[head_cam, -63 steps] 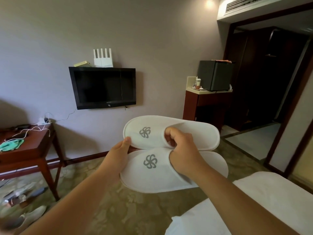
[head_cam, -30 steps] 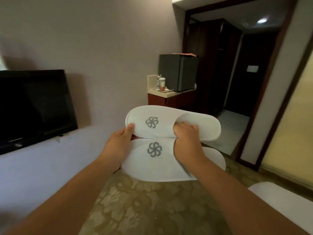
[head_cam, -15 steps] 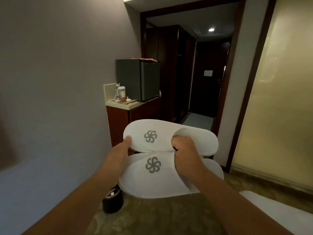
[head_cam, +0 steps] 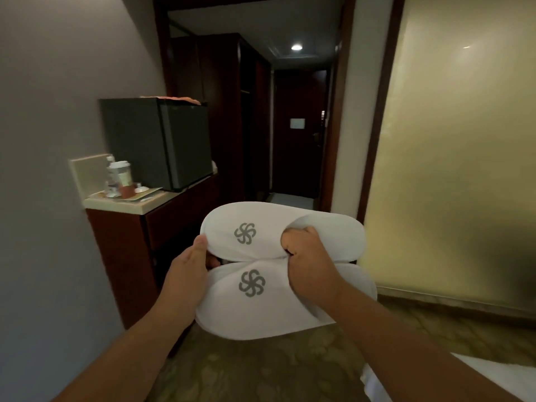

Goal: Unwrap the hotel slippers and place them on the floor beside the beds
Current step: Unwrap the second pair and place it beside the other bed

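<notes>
Two white hotel slippers with grey pinwheel logos are held side by side in front of me at chest height, toes to the left. The upper slipper lies above the lower slipper. My left hand pinches both toe ends from the left. My right hand grips where the two slippers meet, fingers tucked into the upper slipper's opening. No wrapper shows on them. A white bed corner sits at the lower right.
A dark wood cabinet stands on the left with a black mini fridge and cups on a tray. Ahead a dark hallway leads to a door. A frosted glass wall is on the right. Patterned carpet lies below.
My view has swung right, from the wall TV and desk toward the cabinet and hallway. Both hands keep the same grip on the slippers.
</notes>
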A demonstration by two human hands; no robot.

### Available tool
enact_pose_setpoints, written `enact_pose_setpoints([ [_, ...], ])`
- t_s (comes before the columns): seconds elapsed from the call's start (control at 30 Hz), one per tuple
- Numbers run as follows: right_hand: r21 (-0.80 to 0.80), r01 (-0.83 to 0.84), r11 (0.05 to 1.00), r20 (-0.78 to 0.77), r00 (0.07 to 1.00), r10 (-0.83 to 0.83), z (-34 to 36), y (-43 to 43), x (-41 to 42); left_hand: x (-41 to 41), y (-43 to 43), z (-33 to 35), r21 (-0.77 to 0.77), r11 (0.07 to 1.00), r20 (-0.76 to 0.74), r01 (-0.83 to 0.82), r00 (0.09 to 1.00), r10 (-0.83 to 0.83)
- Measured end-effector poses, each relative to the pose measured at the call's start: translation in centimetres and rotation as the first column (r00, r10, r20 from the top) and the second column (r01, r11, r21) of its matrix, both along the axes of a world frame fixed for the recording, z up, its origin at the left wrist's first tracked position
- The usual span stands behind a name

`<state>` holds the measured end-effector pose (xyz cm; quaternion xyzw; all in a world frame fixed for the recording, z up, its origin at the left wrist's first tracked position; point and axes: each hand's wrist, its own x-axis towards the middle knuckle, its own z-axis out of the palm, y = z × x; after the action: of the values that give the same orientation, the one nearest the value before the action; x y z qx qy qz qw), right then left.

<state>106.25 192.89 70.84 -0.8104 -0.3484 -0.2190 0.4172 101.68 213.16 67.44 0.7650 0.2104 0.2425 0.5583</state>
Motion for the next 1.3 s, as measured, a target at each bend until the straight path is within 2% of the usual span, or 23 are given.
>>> enact_pose_setpoints([
  [0.13, 0.266, 0.168, 0.949, -0.382, 0.923, -0.056, 0.4, -0.5, 7.4, 10.5, -0.3, 0.6, -0.049, 0.988, 0.013, 0.143, 0.990, -0.143],
  [0.23, 0.322, 0.313, 0.894, -0.435, 0.887, -0.154, 1.4, -1.8, 12.2, 18.1, -1.7, 1.0, -0.074, 0.960, 0.030, 0.269, 0.963, -0.267],
  [0.3, 0.277, 0.373, 0.886, -0.396, 0.884, -0.249, 2.1, -3.3, 14.9, 22.5, -3.5, 1.2, -0.051, 0.944, 0.042, 0.325, 0.945, -0.323],
  [0.37, 0.155, 0.472, 0.868, -0.277, 0.864, -0.420, 2.2, -5.5, 17.7, 26.4, -5.7, 1.4, -0.022, 0.928, 0.027, 0.372, 0.928, -0.371],
  [0.43, -0.001, 0.498, 0.867, -0.166, 0.855, -0.491, 1.8, -7.9, 20.5, 30.3, -7.9, 1.3, -0.036, 0.906, 0.013, 0.422, 0.907, -0.421],
  [0.5, -0.134, 0.560, 0.818, -0.056, 0.820, -0.570, 1.4, -9.9, 23.5, 34.3, -9.8, 1.0, -0.067, 0.879, -0.030, 0.472, 0.879, -0.475],
  [0.6, -0.085, 0.582, 0.809, -0.053, 0.808, -0.587, 0.9, -11.9, 28.5, 40.6, -12.3, 0.7, -0.093, 0.837, -0.095, 0.539, 0.832, -0.546],
  [0.73, 0.115, 0.465, 0.878, -0.140, 0.883, -0.449, 0.2, -14.5, 35.4, 49.8, -15.6, -0.2, -0.160, 0.803, -0.166, 0.574, 0.786, -0.596],
  [0.9, 0.091, 0.457, 0.885, -0.151, 0.885, -0.441, -0.4, -18.9, 46.5, 59.9, -19.3, -0.8, -0.174, 0.795, -0.158, 0.581, 0.780, -0.605],
  [1.03, 0.132, 0.428, 0.894, -0.184, 0.897, -0.402, 0.0, -21.4, 53.4, 66.5, -21.5, -0.1, -0.108, 0.802, -0.101, 0.587, 0.796, -0.596],
  [1.1, 0.114, 0.402, 0.908, -0.151, 0.911, -0.384, 0.4, -22.1, 55.6, 69.4, -22.2, 0.1, -0.066, 0.809, -0.084, 0.584, 0.805, -0.588],
  [1.3, 0.143, 0.461, 0.876, -0.099, 0.887, -0.450, 0.1, -28.4, 65.5, 81.3, -29.5, 0.2, -0.046, 0.751, -0.096, 0.658, 0.746, -0.659],
])
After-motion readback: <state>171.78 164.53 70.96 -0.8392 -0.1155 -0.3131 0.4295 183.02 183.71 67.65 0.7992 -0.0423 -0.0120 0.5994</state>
